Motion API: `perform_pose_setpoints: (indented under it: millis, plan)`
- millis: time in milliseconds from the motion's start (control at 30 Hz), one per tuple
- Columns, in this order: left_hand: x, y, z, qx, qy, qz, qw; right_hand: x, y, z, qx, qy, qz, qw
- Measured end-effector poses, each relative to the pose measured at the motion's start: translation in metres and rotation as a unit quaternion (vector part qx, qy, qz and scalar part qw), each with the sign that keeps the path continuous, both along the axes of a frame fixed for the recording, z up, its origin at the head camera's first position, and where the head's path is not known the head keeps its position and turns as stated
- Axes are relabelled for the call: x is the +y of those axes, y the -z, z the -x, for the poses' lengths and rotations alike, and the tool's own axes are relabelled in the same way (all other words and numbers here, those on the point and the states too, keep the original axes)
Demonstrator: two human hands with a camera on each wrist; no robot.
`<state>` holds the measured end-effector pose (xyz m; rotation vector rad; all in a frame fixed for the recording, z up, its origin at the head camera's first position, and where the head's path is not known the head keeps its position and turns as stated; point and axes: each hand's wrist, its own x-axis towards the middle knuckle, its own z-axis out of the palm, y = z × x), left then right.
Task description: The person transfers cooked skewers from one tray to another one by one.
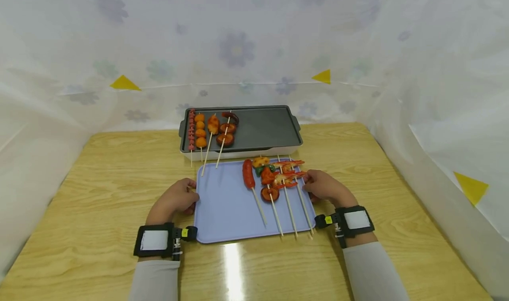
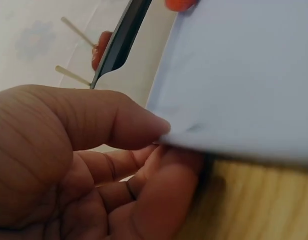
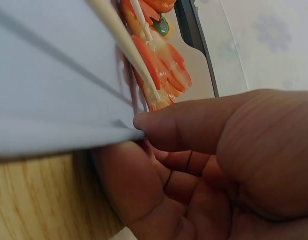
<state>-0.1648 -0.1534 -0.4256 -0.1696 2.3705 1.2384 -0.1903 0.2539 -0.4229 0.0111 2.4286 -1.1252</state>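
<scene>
My left hand (image 1: pixel 175 200) pinches the lilac tray (image 1: pixel 226 208) at its nine o'clock edge, thumb on top, fingers curled beneath. My right hand (image 1: pixel 324 186) pinches the three o'clock edge the same way, just beside the shrimp skewers (image 1: pixel 290 175). The tray lies flat on the wooden table (image 1: pixel 99 181), a sausage skewer (image 1: pixel 248 175) at its middle. At twelve o'clock the griddle pan (image 1: pixel 262 131) holds more skewers (image 1: pixel 210 128).

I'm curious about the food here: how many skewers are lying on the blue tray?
4, side by side on the right half of the blue tray: a sausage skewer leftmost, a mushroom and vegetable skewer next, then two shrimp skewers. Overlap could hide another.
</scene>
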Motion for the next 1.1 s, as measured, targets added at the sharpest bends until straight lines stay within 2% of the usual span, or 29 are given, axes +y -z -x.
perform_pose_setpoints:
  millis: [200,333,533,767,867,933,1000,1033,1067,1100]
  plan:
    - [0.002,0.001,-0.004,0.018,0.003,-0.006,0.9998,0.000,-0.001,0.000,-0.002,0.002,-0.003,1.000]
    - [0.003,0.002,-0.008,0.028,-0.012,-0.003,0.9995,0.000,0.001,0.002,-0.002,-0.003,-0.001,1.000]
    - [0.002,0.000,-0.009,0.038,-0.015,-0.005,0.9992,0.000,0.001,0.004,0.007,-0.010,0.006,1.000]
    - [-0.001,0.013,-0.014,0.114,-0.001,0.022,0.9932,0.001,0.004,0.002,0.008,-0.005,0.000,1.000]
    - [-0.001,0.013,-0.018,0.116,-0.008,0.020,0.9930,0.001,0.006,0.002,0.008,-0.005,0.003,1.000]
    - [-0.001,0.010,-0.023,0.127,0.000,0.030,0.9914,0.001,0.006,0.001,0.007,-0.005,0.006,1.000]
    - [0.000,0.005,-0.028,0.159,0.011,0.058,0.9855,0.001,0.005,0.001,0.006,-0.005,0.006,1.000]
    - [0.001,0.003,-0.031,0.185,0.011,0.073,0.9799,0.001,0.005,0.001,0.007,-0.007,0.004,1.000]
    - [0.002,0.001,-0.035,0.222,0.009,0.092,0.9708,0.001,0.004,0.001,0.007,-0.006,0.002,1.000]
    - [0.003,-0.001,-0.037,0.265,0.006,0.115,0.9575,0.000,0.004,0.001,0.008,-0.007,0.001,1.000]
